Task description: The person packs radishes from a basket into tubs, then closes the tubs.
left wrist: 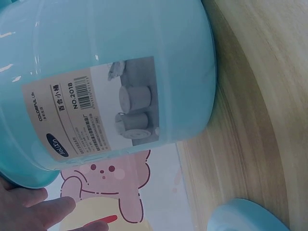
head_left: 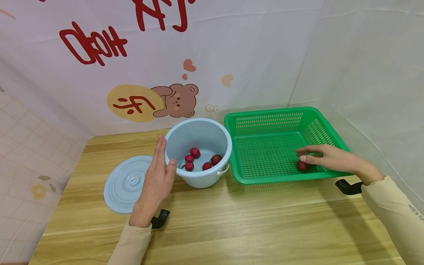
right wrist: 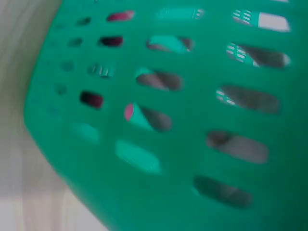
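A light-blue bucket (head_left: 198, 178) stands mid-table with several red radishes (head_left: 195, 152) on its bottom. My left hand (head_left: 159, 180) is at its left rim, fingers straight; whether it touches the rim is unclear. The left wrist view shows the bucket's labelled side (left wrist: 183, 72) beside the fingers (left wrist: 50, 211). My right hand (head_left: 326, 158) reaches over the near right side of a green plastic basket (head_left: 268, 180), fingers extended and thumb just above a red radish (head_left: 301, 166). The hand partly covers what lies beneath. Through the basket's slots, the right wrist view shows bits of red, blurred.
A round light-blue lid (head_left: 120, 184) lies on the wooden table (head_left: 232, 228), left of the bucket. The bucket's white handle (head_left: 223, 170) hangs on its right side, near the basket. A printed cloth backdrop (head_left: 251, 59) rises behind the table.
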### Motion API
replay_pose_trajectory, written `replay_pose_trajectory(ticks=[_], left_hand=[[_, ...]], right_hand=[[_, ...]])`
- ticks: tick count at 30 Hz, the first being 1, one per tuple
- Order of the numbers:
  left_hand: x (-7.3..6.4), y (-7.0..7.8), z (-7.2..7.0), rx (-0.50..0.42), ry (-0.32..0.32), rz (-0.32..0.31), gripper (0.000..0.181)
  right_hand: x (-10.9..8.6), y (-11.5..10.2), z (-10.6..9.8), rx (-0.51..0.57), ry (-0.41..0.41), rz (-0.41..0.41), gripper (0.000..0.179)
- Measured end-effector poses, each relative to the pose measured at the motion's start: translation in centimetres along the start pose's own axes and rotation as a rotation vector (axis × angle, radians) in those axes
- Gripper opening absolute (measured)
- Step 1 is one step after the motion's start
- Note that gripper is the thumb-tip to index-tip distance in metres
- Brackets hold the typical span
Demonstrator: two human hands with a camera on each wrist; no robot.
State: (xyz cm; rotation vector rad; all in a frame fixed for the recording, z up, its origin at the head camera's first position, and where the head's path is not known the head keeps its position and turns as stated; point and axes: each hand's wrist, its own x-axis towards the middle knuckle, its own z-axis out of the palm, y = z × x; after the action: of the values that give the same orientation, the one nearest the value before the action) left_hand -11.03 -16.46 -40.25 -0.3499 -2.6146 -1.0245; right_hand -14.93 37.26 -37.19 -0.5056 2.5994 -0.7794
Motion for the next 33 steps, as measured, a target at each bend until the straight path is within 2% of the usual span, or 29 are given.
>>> replay_pose_trajectory(ticks=[3,8,14,21,25,33], left_hand=[[0.0,0.0,0.0,-0.004,0.007,0.007,0.067],[0.0,0.0,0.0,-0.009,0.011,0.008,0.066],[0.0,-0.1,0.0,-0.006,0.01,0.004,0.066],[-0.1,-0.1,0.1,-0.003,0.009,0.006,0.066],[-0.1,-0.1,0.1,-0.002,0.006,0.006,0.066],[-0.1,-0.1,0.1,0.004,0.009,0.015,0.066]], right_hand=[[0.1,0.0,0.0,0.059,0.001,-0.006,0.047],[0.6,0.2,0.0,0.079,0.035,0.013,0.049],[1.1,0.7,-0.1,0.055,0.02,0.026,0.058],[1.6,1.5,-0.1,0.012,-0.002,0.013,0.057],[1.9,1.9,-0.1,-0.004,-0.025,0.02,0.057],[2.5,2.3,0.1,0.025,-0.12,0.008,0.056]])
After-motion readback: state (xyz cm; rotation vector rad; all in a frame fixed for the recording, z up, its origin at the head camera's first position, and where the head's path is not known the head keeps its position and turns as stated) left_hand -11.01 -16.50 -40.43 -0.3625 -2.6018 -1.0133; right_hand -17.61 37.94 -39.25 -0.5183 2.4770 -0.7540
